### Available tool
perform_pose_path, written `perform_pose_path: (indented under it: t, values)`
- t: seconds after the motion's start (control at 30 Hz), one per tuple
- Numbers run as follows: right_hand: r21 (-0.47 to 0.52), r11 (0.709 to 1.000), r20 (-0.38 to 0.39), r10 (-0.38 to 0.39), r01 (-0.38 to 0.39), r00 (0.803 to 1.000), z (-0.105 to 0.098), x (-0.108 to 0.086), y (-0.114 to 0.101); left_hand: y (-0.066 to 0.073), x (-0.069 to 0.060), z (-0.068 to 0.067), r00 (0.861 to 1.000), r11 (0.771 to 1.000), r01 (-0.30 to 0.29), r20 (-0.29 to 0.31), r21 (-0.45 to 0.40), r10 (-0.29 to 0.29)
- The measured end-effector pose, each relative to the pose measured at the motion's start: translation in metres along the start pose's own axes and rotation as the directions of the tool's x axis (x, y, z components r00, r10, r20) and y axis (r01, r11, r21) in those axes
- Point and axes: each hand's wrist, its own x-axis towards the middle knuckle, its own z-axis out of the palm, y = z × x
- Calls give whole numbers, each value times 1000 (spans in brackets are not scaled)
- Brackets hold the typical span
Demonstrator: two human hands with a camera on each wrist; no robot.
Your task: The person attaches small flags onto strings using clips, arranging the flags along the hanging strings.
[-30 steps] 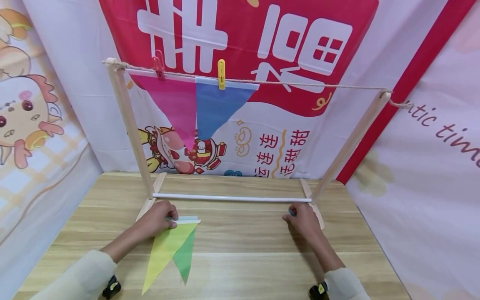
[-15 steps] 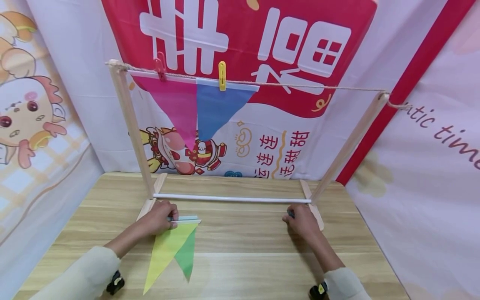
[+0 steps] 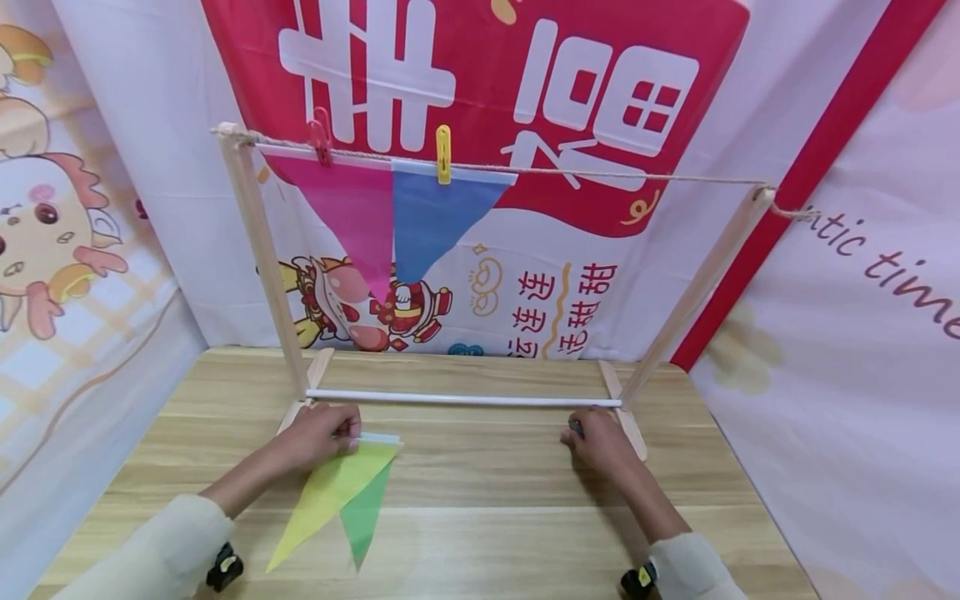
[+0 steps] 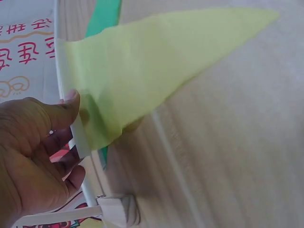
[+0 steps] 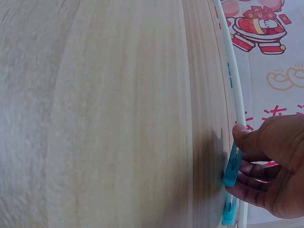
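My left hand (image 3: pixel 324 433) pinches the white top edge of a yellow triangular flag (image 3: pixel 330 492); a green flag (image 3: pixel 364 517) hangs partly behind it. In the left wrist view the thumb lies on the white edge of the yellow flag (image 4: pixel 142 61). At the right, my right hand (image 3: pixel 602 440) holds a teal clothespin between thumb and fingers. The right wrist view shows this clothespin (image 5: pixel 232 166) with a second teal one (image 5: pixel 229 211) just below it. On the string (image 3: pixel 570 172) hang a pink flag (image 3: pixel 348 204) under a red clip (image 3: pixel 321 137) and a blue flag (image 3: pixel 442 217) under a yellow clip (image 3: pixel 444 155).
Two wooden posts, left (image 3: pixel 266 250) and right (image 3: pixel 693 300), stand on the table (image 3: pixel 480 542) and carry the string. A white rod (image 3: pixel 465 399) joins their bases, just beyond both hands. Printed cloth (image 3: pixel 180 208) hangs behind and at the sides.
The lower tips of the yellow and green flags have swung to the left, and my left hand has shifted slightly right. My right hand has barely moved, still holding the clothespin.
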Motion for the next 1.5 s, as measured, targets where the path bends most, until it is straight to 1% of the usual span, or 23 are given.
perform_pose_path:
  t: [0.03, 0.07, 0.1, 0.17, 0.23, 0.27, 0.33, 0.53, 0.67, 0.8, 0.9, 0.97, 1.13, 1.27, 1.37, 1.5]
  values:
    - [-6, 1000, -10, -12, 11, 1000, 1, 0, 1, 1, 1, -2, 1000, 1000, -5, 9, -17, 5]
    - [-12, 1000, -17, -15, 15, 1000, -1, -1, -2, 2, 2, -4, 1000, 999, -7, 18, -38, 8]
    - [-9, 1000, -15, -14, 13, 1000, -7, -2, -10, 3, 2, -5, 999, 998, -16, 27, -61, 17]
    - [-5, 1000, 11, 12, -12, 1000, -24, -3, -32, 4, 4, -8, 998, 993, -25, 47, -113, 30]
    - [-3, 998, 23, 56, -56, 998, -30, -1, -44, 4, 6, -9, 998, 987, -19, 62, -160, 29]
    - [-3, 996, 45, 84, -84, 995, -38, -2, -56, 4, 7, -9, 998, 984, -18, 63, -175, 29]
    - [4, 993, 79, 116, -117, 990, -46, -1, -66, 4, 7, -10, 998, 982, -12, 62, -190, 24]
    - [70, 985, 113, 149, -157, 982, -46, 2, -64, 7, 4, -16, 998, 977, 15, 68, -211, 0]
    - [123, 970, 133, 193, -209, 972, -47, 3, -63, 8, 3, -20, 996, 967, 55, 88, -248, -34]
    - [196, 950, 145, 217, -243, 965, -50, 3, -61, 10, 2, -25, 991, 949, 107, 105, -297, -79]
    - [230, 943, 137, 211, -239, 968, -52, 4, -59, 13, 2, -30, 986, 930, 155, 113, -334, -123]
    - [243, 943, 136, 200, -228, 970, -54, 4, -58, 16, 2, -33, 984, 918, 173, 112, -356, -142]
    - [261, 934, 152, 209, -243, 966, -58, 7, -56, 22, 3, -39, 983, 897, 183, 98, -402, -156]
    - [266, 928, 165, 224, -262, 960, -60, 8, -56, 25, 2, -43, 978, 874, 206, 105, -440, -177]
    - [277, 923, 173, 223, -265, 959, -62, 9, -56, 27, 2, -46, 978, 860, 206, 112, -467, -174]
    - [294, 921, 172, 213, -257, 962, -65, 10, -56, 32, 2, -51, 980, 848, 195, 120, -492, -156]
